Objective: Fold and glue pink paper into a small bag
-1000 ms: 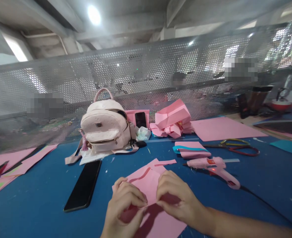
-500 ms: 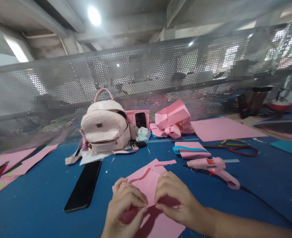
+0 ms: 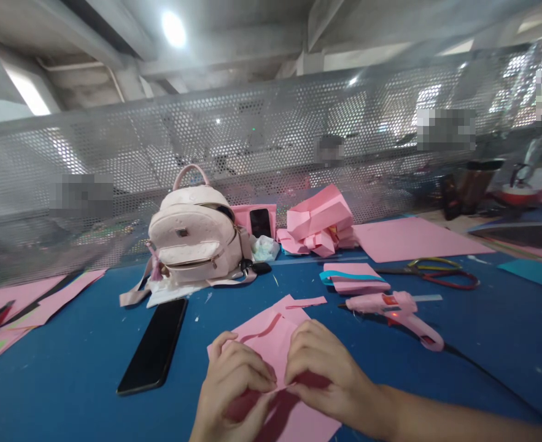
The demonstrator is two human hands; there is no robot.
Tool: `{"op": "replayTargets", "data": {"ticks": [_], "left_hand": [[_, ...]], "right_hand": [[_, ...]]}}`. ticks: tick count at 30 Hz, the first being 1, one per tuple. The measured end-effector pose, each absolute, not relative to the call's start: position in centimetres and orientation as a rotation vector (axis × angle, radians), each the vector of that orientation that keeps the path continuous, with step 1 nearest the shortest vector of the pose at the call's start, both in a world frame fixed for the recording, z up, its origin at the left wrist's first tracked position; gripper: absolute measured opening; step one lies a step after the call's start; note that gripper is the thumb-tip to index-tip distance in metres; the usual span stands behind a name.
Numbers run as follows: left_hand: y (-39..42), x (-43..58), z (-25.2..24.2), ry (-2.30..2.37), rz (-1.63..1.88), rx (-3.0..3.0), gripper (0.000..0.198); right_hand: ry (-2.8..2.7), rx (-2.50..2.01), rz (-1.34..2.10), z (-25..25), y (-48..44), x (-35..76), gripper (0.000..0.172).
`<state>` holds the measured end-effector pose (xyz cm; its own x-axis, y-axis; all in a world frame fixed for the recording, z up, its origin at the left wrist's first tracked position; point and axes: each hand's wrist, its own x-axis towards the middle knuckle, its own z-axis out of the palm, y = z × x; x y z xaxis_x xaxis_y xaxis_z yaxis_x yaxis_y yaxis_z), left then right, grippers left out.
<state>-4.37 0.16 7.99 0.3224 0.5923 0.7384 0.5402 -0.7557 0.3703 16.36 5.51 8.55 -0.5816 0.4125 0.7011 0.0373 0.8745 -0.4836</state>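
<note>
Pink paper (image 3: 274, 347) pinched by our left hand (image 3: 236, 380) and right hand (image 3: 323, 374) on blue table (image 3: 77, 356).
We see black phone (image 3: 154, 347) left, glue gun (image 3: 406, 305) right, scissors (image 3: 410, 270) beyond it, backpack (image 3: 192, 230) behind; pink strip (image 3: 307, 302) overlaps the paper's far corner.

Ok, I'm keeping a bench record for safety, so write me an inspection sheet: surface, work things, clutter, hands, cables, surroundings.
Surface: blue tabletop, dotted with small pale scraps.
Work things: pink paper lies beneath and between the hands; whether it is one sheet is unclear. Glue gun lies on its side to the right, red light glowing.
Clutter: black phone at left; backpack, folded pink pile and scissors farther back.
Hands: left hand and right hand pinch the pink paper, fingertips close together.
Cables: black cord runs from the glue gun toward the lower right; plug not visible.
Surroundings: perforated screen behind; ceiling light on.
</note>
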Motion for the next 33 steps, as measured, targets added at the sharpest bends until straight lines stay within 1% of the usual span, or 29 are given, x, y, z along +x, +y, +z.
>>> {"op": "replayTargets", "data": {"ticks": [5,10,16,21,28,33], "left_hand": [[0.21,-4.23,7.71,1.034,1.452,2.49,0.019],[0.29,-3.99,7.52,1.048,1.517,2.449,0.018],[0.25,-3.97,7.86,1.05,1.447,2.475,0.018],[0.27,-3.94,7.6,1.053,1.496,2.446,0.016],[0.23,-4.4,8.03,1.017,1.357,2.533,0.022],[0.21,-4.7,7.99,1.019,1.339,2.545,0.024]], "right_hand": [[-2.157,-0.341,0.523,8.56,5.5,16.37,0.032],[-2.128,-0.328,0.519,8.65,5.47,16.38,0.028],[-2.125,-0.326,0.521,8.66,5.52,16.37,0.026],[-2.13,-0.319,0.513,8.57,5.54,16.38,0.025],[-2.129,-0.314,0.493,8.83,5.43,16.46,0.026],[-2.102,-0.328,0.521,8.75,5.42,16.44,0.029]]}}
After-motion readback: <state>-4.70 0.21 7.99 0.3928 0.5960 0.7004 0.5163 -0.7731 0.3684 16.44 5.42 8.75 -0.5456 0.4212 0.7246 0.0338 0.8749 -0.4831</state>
